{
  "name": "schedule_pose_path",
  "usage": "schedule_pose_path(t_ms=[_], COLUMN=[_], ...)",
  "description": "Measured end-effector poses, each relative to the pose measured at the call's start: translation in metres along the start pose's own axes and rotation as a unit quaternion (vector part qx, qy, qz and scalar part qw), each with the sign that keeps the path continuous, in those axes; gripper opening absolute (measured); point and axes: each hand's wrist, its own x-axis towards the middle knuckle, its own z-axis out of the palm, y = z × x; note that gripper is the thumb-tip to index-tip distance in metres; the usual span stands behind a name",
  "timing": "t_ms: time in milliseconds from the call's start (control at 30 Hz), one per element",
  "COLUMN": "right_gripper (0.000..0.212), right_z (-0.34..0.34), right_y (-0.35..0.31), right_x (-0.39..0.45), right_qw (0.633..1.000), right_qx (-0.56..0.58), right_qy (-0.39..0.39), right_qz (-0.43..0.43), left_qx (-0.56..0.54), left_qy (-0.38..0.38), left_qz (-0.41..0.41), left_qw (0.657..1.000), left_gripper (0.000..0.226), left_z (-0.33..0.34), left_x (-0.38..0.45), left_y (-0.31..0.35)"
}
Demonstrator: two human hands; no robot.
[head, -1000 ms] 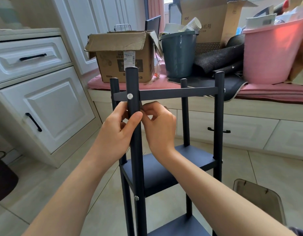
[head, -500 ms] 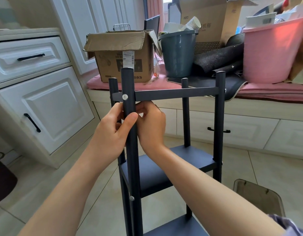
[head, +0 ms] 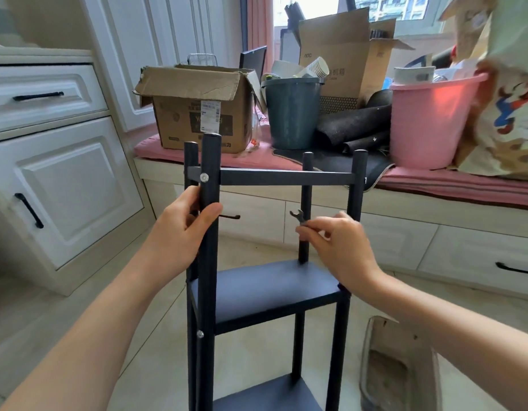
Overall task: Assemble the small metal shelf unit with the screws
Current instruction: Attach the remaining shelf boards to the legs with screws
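Two hands work at a dark metal shelf unit (head: 274, 287) that stands upright on the tiled floor (head: 375, 292), in front of a window seat with a pink cushion (head: 434, 185). The left hand (head: 179, 229) has its grip wrapped round the near left post (head: 210, 232), thumb across the front, just below a silver screw (head: 204, 177) that fixes the top crossbar (head: 286, 177) to that post. The right hand (head: 338, 246) is apart from the frame, between the rear post and the right front post, its fingertips pinching a small dark wrench (head: 298, 217) whose open end points up and to the left. A second silver screw (head: 200, 333) sits lower on the near left post, beside the middle shelf board. On the window seat stand an open cardboard box (head: 197, 120), a dark grey bucket (head: 292, 114) and a pink bucket (head: 428, 123). White cabinets (head: 55, 179) with black handles lie to the left.
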Motion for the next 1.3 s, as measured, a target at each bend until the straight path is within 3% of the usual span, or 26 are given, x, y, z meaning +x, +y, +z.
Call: schedule_pose_path(t_ms=[100,200,467,633,833,1133,1300], right_gripper=[0.018,0.018,0.015,0.012,0.005,0.010,0.005], right_z=[-0.023,-0.032,-0.030,-0.023,-0.022,-0.026,-0.025], right_y=[0.032,0.053,0.068,0.073,0.068,0.065,0.047], right_x=[-0.004,-0.002,0.004,-0.001,-0.007,-0.020,-0.027], right_qw=[0.996,0.982,0.926,0.937,0.947,0.959,0.959], right_qx=[0.018,0.062,0.229,0.225,0.208,0.193,0.210], right_qy=[0.033,0.037,-0.067,-0.011,0.040,0.029,0.020], right_qz=[0.083,0.176,0.293,0.267,0.242,0.207,0.189], left_qx=[0.000,-0.005,-0.025,-0.014,-0.010,0.048,0.086], left_qy=[0.002,-0.003,-0.005,0.020,0.049,0.057,0.158], left_qz=[0.006,0.008,0.012,0.038,0.006,-0.018,-0.066], left_qw=[1.000,1.000,1.000,0.999,0.999,0.997,0.981], left_gripper=[0.006,0.011,0.008,0.009,0.020,0.014,0.034], left_z=[-0.001,-0.001,-0.005,-0.002,-0.001,-0.001,0.005], left_x=[-0.001,-0.002,-0.002,-0.001,0.003,0.012,0.023], left_y=[-0.003,-0.002,-0.013,-0.016,-0.027,-0.047,-0.045])
